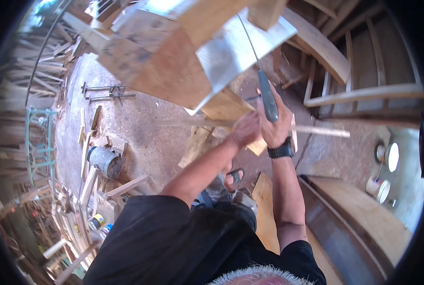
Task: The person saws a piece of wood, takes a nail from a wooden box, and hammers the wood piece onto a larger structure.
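My right hand (277,118), with a dark wristwatch, grips the grey-green handle (269,97) of a tool whose long thin blade (249,38) points up past a pale sheet (221,52). My left hand (245,128) is motion-blurred just left of it, near a thin wooden strip (326,131) and a light wooden board (226,107); whether it holds anything is hidden by the blur. Above them, large plywood pieces (160,71) overlap the pale sheet.
Wood offcuts (41,71) pile along the left, beside a green metal frame (40,149). A metal cylinder (105,161) and clamps (103,92) lie on the floor (141,142). Wooden framing (364,99) fills the upper right; buckets (385,190) and panels (364,206) are lower right.
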The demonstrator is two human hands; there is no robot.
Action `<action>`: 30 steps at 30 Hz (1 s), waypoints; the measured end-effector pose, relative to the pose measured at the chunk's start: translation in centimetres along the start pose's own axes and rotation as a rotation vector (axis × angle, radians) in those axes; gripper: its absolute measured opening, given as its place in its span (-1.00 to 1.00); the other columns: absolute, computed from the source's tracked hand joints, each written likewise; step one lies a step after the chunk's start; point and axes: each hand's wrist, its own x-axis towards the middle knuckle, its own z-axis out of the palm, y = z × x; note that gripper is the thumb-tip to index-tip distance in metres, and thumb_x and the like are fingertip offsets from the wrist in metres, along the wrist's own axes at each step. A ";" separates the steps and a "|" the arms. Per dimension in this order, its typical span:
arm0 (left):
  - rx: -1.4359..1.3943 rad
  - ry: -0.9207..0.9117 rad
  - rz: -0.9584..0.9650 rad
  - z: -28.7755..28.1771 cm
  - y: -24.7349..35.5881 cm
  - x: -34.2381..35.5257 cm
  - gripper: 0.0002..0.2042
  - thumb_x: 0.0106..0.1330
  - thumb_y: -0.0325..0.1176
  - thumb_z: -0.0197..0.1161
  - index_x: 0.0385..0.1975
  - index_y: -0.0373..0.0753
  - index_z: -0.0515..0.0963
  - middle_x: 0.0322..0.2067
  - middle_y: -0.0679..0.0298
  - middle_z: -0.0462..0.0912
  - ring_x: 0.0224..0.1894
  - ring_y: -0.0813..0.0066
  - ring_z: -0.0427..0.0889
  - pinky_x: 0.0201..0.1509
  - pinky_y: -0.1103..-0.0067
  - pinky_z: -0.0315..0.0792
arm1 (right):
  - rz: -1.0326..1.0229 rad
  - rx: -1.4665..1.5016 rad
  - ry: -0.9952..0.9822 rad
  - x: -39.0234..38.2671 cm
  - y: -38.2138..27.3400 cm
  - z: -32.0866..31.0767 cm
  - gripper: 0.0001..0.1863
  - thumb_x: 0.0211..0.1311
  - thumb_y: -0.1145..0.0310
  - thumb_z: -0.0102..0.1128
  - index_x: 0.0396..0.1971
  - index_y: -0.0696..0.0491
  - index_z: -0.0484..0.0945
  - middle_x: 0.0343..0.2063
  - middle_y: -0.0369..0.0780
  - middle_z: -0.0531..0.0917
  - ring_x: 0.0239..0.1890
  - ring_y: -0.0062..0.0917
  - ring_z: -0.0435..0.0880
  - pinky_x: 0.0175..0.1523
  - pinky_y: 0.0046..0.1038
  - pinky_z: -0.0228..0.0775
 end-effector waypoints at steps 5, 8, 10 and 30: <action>-0.214 -0.392 -0.180 1.3 -0.3 -0.3 -0.57 0.31 -0.23 0.16 0.17 -0.17 0.56 0.18 0.07 0.61 0.27 0.12 0.52 0.38 0.25 0.35 | -0.018 -0.337 -0.153 8.3 2.5 7.9 -0.36 0.23 0.27 0.37 0.35 -0.12 0.48 -0.16 -0.03 0.75 -0.14 -0.03 0.71 -0.06 -0.13 0.55; -0.064 -0.262 -0.146 1.5 0.0 -0.4 -0.57 0.30 -0.22 0.17 0.16 -0.16 0.56 0.20 0.05 0.59 0.32 0.11 0.47 0.44 0.25 0.31 | -0.134 -0.549 -0.282 10.5 4.2 11.5 -0.26 0.18 0.29 0.37 0.41 -0.11 0.39 -0.14 -0.04 0.73 -0.09 -0.05 0.70 0.00 -0.11 0.55; 0.012 -0.214 -0.086 1.3 0.2 -0.4 -0.58 0.29 -0.19 0.17 0.14 -0.16 0.56 0.22 0.07 0.57 0.34 0.10 0.45 0.45 0.24 0.29 | -0.174 -0.568 -0.450 11.6 5.1 13.0 -0.23 0.11 0.36 0.37 0.40 -0.07 0.36 -0.01 -0.03 0.68 0.01 -0.04 0.64 0.08 -0.10 0.53; 0.061 -0.185 -0.048 -2.2 1.8 0.9 -0.71 0.36 -0.01 0.25 -0.15 -0.08 0.58 -0.14 0.31 0.48 0.02 0.29 0.52 0.12 0.37 0.45 | 0.303 -0.604 -0.956 0.6 14.6 -11.0 -0.23 0.54 -0.29 -0.34 -0.16 0.06 0.73 -0.38 -0.01 0.76 -0.17 -0.03 0.74 0.00 -0.07 0.51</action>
